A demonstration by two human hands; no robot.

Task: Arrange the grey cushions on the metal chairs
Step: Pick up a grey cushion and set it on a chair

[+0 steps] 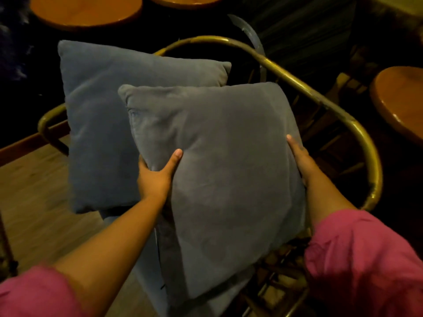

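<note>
Brass chair rail (297, 84) close around cushions (219, 170).

Dim room, warm low light. Wooden plank floor (34, 202) at left, bordered by a reddish skirting strip (20, 147). Three round orange-brown wooden tabletops: two (85, 10) (185, 0) at top, one (398, 101) at right.

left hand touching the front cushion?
Touching. The head view shows the left hand gripping the left edge of the front cushion, thumb pressed flat on its face and fingers wrapped behind the edge.
</note>
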